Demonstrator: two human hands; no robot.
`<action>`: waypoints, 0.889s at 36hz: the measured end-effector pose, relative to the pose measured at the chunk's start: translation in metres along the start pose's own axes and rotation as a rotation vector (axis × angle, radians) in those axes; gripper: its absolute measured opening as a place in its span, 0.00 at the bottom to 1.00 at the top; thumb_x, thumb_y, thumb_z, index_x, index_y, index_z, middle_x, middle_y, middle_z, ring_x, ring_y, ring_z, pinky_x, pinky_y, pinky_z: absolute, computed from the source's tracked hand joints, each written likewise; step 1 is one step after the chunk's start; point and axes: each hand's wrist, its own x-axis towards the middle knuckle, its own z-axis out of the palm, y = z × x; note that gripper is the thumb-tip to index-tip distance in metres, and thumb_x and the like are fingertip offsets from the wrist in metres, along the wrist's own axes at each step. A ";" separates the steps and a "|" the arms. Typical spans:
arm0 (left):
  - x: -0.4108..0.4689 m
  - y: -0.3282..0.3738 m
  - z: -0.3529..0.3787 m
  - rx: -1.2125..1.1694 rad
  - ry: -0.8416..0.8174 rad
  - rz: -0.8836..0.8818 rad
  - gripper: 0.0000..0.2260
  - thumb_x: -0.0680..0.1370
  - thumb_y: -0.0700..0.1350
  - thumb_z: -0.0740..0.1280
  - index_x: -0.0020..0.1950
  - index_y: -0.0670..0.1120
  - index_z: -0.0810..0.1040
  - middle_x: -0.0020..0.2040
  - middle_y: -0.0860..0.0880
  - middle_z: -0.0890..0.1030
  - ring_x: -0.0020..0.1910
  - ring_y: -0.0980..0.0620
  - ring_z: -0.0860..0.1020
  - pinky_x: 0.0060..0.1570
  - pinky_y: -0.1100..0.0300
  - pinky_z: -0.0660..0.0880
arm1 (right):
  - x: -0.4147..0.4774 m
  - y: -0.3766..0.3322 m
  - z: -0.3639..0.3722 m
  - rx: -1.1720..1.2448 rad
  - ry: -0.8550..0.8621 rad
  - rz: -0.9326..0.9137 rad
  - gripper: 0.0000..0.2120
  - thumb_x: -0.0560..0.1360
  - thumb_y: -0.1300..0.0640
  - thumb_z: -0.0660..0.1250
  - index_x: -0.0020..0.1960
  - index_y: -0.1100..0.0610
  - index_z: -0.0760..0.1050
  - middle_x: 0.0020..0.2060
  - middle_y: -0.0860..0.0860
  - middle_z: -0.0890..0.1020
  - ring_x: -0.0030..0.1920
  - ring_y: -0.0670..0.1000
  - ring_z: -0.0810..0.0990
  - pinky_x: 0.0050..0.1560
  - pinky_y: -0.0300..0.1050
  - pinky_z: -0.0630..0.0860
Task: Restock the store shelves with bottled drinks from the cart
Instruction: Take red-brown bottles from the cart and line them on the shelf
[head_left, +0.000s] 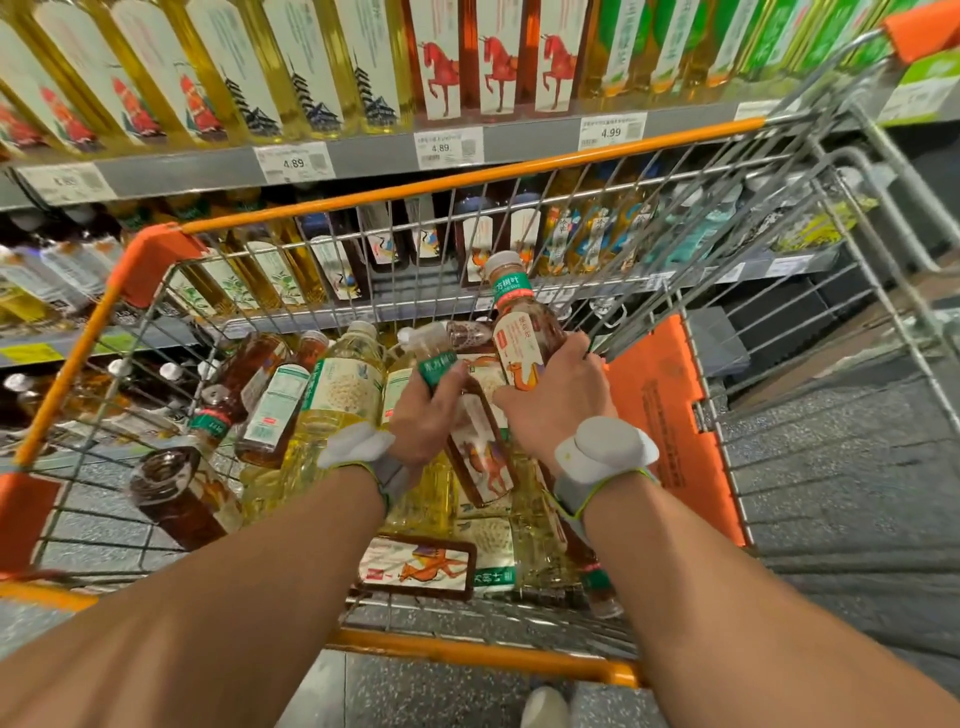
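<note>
Cart (467, 183) holds many bottles, so much is left to shelve. Right hand (558, 402) grips a brown tea bottle (522, 332), held upright above the pile. Left hand (423, 415) clasps a second bottle (439, 364) in the cart. Shelves (363, 156) look nearly full.

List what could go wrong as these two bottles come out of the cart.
The left hand grips its pale bottle only near the neck; it might slip.
The loose bottles piled beneath could roll or knock together as these lift away.
The right hand holds its brown bottle close to the cart wires; it may clip them.
</note>
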 end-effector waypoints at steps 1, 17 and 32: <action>0.002 0.006 -0.003 -0.030 0.038 -0.007 0.17 0.82 0.58 0.64 0.64 0.47 0.76 0.56 0.45 0.84 0.56 0.43 0.82 0.58 0.43 0.78 | 0.001 -0.001 0.000 0.009 0.002 -0.014 0.40 0.69 0.45 0.75 0.70 0.61 0.59 0.65 0.60 0.71 0.64 0.64 0.72 0.58 0.59 0.75; -0.011 0.063 -0.012 -0.259 0.176 -0.366 0.38 0.81 0.69 0.49 0.70 0.39 0.76 0.66 0.35 0.78 0.65 0.34 0.77 0.68 0.37 0.72 | -0.001 -0.010 0.008 0.197 -0.170 -0.113 0.27 0.69 0.38 0.68 0.60 0.53 0.66 0.46 0.51 0.80 0.42 0.56 0.80 0.41 0.53 0.81; -0.052 0.118 -0.044 -0.090 0.227 -0.219 0.29 0.72 0.64 0.74 0.53 0.37 0.83 0.45 0.38 0.86 0.45 0.38 0.85 0.51 0.38 0.82 | -0.015 -0.025 0.000 0.478 -0.222 -0.139 0.42 0.65 0.32 0.64 0.75 0.44 0.61 0.45 0.38 0.82 0.45 0.46 0.82 0.51 0.51 0.81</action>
